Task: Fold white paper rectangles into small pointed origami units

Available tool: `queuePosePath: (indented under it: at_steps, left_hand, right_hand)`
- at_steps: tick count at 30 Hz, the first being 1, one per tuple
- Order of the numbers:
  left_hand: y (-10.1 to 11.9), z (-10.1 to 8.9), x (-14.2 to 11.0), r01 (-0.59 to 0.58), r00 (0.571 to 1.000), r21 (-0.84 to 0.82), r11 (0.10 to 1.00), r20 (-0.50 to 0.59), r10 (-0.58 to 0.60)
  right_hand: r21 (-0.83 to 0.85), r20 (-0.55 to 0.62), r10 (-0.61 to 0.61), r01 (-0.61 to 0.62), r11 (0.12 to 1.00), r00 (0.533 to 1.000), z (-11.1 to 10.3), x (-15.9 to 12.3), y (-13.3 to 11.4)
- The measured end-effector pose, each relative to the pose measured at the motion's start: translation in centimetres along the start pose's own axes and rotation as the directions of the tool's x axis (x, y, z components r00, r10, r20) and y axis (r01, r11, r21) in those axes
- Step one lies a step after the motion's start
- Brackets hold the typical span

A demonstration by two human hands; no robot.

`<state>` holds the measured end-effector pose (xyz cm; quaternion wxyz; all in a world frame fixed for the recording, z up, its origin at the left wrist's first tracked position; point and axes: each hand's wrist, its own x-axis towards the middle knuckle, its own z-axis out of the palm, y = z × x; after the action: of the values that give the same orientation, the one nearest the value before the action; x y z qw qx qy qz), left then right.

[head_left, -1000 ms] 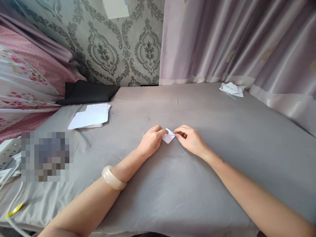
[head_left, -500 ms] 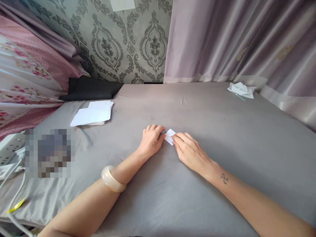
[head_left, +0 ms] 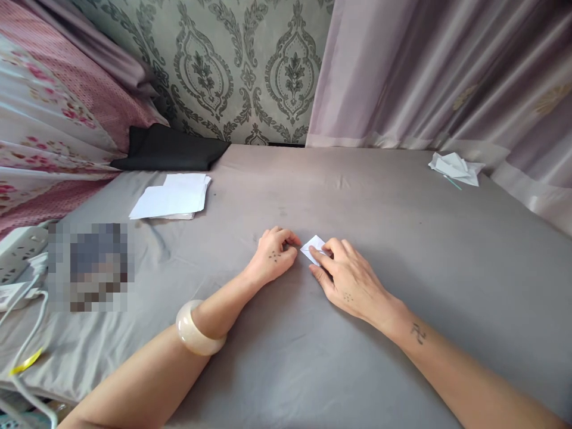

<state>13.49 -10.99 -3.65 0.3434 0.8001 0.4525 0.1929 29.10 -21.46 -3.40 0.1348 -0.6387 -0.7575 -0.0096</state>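
Observation:
A small piece of folded white paper (head_left: 314, 242), pointed at the top and left, lies on the grey sheet (head_left: 250, 381). My right hand (head_left: 351, 280) presses it down with the index finger on top; the thumb rests at its lower edge, and the fingers cover the paper's right part. Just left of the paper's left corner is my left hand (head_left: 274, 253). Its fingers are loosely bent, thumb and index fingertip slightly apart, with nothing visible between them. A cream bangle (head_left: 190, 330) circles my left wrist.
A stack of white paper (head_left: 172, 199) lies at the back left, before a folded black cloth (head_left: 172, 149). White scraps (head_left: 456, 168) with a thin green stick lie at the far right. A power strip (head_left: 22, 250) with cables stands at the left edge, beside a blurred patch.
My left fingertips have come away from the paper's left corner. My right index finger has moved further onto the paper and bends over it. The view has shifted slightly.

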Motion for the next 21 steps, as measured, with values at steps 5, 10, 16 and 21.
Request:
queuePosePath:
  at_steps: [5,10,16,21]
  left_hand:
    - [0.5,0.9,0.3,0.052,0.998,0.105,0.993,-0.036,-0.048]
    - [0.6,1.0,0.5,0.069,0.998,0.128,0.989,-0.011,-0.068]
    - [0.7,0.3,0.7,0.082,0.996,0.109,0.991,0.038,-0.086]
    - [0.9,0.3,0.6,0.089,0.995,0.116,0.989,0.030,-0.094]
  right_hand:
    - [0.020,0.007,0.000,0.000,1.000,1.000,-0.2,0.1,0.2]
    - [0.022,0.002,-0.002,0.002,1.000,1.000,-0.3,-0.3,0.3]
    - [-0.016,0.000,-0.036,0.036,0.999,0.999,-0.6,0.2,0.5]
    - [0.146,0.049,0.045,-0.051,0.988,0.998,-0.7,1.8,1.6]
